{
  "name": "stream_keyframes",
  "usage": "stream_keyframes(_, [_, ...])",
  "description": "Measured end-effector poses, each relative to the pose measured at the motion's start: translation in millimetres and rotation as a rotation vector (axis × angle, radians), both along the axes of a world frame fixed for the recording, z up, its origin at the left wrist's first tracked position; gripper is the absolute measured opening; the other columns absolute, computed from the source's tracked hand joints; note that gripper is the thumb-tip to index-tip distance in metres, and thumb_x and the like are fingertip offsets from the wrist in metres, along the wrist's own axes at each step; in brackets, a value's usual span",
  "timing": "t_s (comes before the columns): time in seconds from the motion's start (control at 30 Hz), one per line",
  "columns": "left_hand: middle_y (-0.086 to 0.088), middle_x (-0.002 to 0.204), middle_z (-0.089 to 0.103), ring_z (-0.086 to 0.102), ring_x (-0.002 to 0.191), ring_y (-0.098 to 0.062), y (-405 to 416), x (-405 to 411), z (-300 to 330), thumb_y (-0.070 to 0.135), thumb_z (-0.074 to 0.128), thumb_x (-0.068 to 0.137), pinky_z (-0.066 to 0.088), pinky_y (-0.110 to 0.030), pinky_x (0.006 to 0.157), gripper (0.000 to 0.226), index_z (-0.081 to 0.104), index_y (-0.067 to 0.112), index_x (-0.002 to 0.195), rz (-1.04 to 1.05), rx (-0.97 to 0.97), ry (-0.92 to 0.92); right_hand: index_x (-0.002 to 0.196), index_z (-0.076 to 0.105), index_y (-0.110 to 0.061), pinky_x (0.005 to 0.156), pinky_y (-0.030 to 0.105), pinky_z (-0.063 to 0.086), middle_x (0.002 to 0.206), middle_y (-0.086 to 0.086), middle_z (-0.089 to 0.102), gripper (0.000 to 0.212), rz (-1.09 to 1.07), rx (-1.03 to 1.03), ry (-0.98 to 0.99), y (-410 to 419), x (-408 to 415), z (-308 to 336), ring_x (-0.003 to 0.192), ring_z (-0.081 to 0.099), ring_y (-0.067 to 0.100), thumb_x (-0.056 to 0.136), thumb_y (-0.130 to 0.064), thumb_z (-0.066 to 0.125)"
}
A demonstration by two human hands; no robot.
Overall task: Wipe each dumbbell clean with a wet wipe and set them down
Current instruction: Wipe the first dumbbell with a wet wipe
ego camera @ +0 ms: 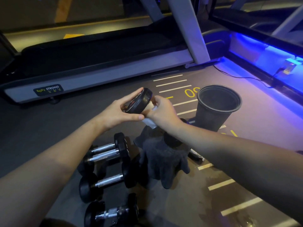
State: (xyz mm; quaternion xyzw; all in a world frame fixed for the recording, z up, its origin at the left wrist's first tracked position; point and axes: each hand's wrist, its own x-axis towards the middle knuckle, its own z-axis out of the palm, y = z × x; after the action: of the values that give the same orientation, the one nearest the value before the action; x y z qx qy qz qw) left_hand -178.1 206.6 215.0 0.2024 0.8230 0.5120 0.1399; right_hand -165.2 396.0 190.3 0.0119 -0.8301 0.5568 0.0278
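Dumbbell [139, 101] held mid-air: left hand [119, 110] fingers straight against its head, right hand [161, 110] fingers curled round handle with wet wipe [150, 122]. Below: dumbbells [108, 161], dark cloth [162, 159]; bin [214, 108] just right.

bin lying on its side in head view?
No, the black bin stands upright on the floor, open mouth up, just right of the right hand that grips the wet wipe.
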Motion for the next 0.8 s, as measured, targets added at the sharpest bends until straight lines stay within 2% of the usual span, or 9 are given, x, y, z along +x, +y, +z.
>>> stream_keyframes(0.03, [0.020,0.142,0.058,0.054,0.129,0.005,1.2,0.4,0.3,0.026,0.085,0.070,0.039,-0.021,0.112,0.093,0.041,0.052,0.148,0.000,-0.001,0.005,0.092,0.064,-0.017,0.058,0.014,0.045,0.079,-0.007,0.067,0.032,-0.037,0.052,0.034,-3.1,4.0,-1.2,0.069,0.060,0.004,0.068,-0.022,0.085])
stream_keyframes(0.13, [0.013,0.145,0.054,0.054,0.128,0.006,2.8,1.8,0.8,0.024,0.086,0.072,0.042,-0.012,0.105,0.093,0.041,0.053,0.148,-0.001,-0.015,0.021,0.099,0.056,-0.019,0.072,0.033,0.052,0.091,-0.001,0.068,0.037,-0.112,0.136,0.098,-10.2,13.4,-8.0,0.087,0.064,0.021,0.073,-0.018,0.081])
stream_keyframes(0.23, [0.012,0.146,0.053,0.054,0.128,0.006,1.4,3.8,-0.7,0.026,0.086,0.071,0.042,-0.007,0.099,0.093,0.041,0.055,0.147,0.007,-0.024,0.035,0.097,0.049,-0.020,0.077,0.040,0.052,0.098,0.006,0.070,0.038,-0.107,0.214,0.145,-11.3,16.1,-13.4,0.097,0.064,0.031,0.076,-0.018,0.080])
stream_keyframes(0.37, [0.027,0.136,0.059,0.056,0.124,0.009,-2.1,7.5,-6.4,0.020,0.085,0.067,0.043,-0.008,0.097,0.095,0.043,0.048,0.148,0.054,0.025,0.008,0.108,0.052,-0.013,0.076,0.041,0.048,0.106,0.011,0.069,0.037,-0.043,0.345,0.208,-9.1,16.2,-15.0,0.102,0.061,0.037,0.082,-0.025,0.076])
stream_keyframes(0.43, [0.032,0.130,0.062,0.056,0.125,0.006,-5.8,8.2,-9.6,0.021,0.086,0.066,0.044,-0.010,0.098,0.094,0.045,0.053,0.144,0.074,0.018,0.005,0.113,0.054,-0.013,0.075,0.039,0.045,0.109,0.010,0.069,0.039,0.008,0.381,0.220,-7.7,13.4,-15.0,0.103,0.061,0.035,0.084,-0.029,0.074])
stream_keyframes(0.5, [0.033,0.130,0.062,0.057,0.125,0.004,-8.8,9.1,-11.4,0.022,0.087,0.065,0.044,-0.012,0.100,0.094,0.045,0.056,0.142,0.095,0.008,0.000,0.113,0.055,-0.013,0.070,0.036,0.040,0.109,0.009,0.069,0.040,0.048,0.417,0.230,-5.9,8.9,-14.6,0.104,0.061,0.034,0.083,-0.031,0.074])
stream_keyframes(0.6, [0.039,0.121,0.064,0.059,0.120,0.008,-8.5,11.7,-11.9,0.018,0.086,0.065,0.043,-0.006,0.095,0.094,0.044,0.050,0.144,0.123,0.010,0.009,0.110,0.058,-0.012,0.066,0.032,0.030,0.106,0.010,0.070,0.039,0.079,0.478,0.247,-2.9,3.0,-14.0,0.103,0.061,0.034,0.080,-0.030,0.075])
stream_keyframes(0.7, [0.047,0.110,0.062,0.059,0.111,0.018,-4.5,13.1,-9.7,0.003,0.084,0.074,0.042,-0.001,0.088,0.093,0.042,0.044,0.146,0.126,-0.002,0.019,0.110,0.060,-0.013,0.066,0.032,0.032,0.103,0.011,0.071,0.041,0.103,0.504,0.229,-0.3,0.2,-12.8,0.100,0.062,0.034,0.080,-0.035,0.076])
stream_keyframes(0.8, [0.050,0.108,0.061,0.059,0.106,0.021,-3.8,12.1,-8.6,0.000,0.082,0.077,0.042,0.000,0.086,0.092,0.041,0.043,0.147,0.135,-0.011,0.016,0.113,0.061,-0.013,0.066,0.032,0.036,0.105,0.011,0.071,0.044,0.119,0.536,0.219,1.9,-2.7,-11.4,0.101,0.063,0.033,0.080,-0.039,0.076])
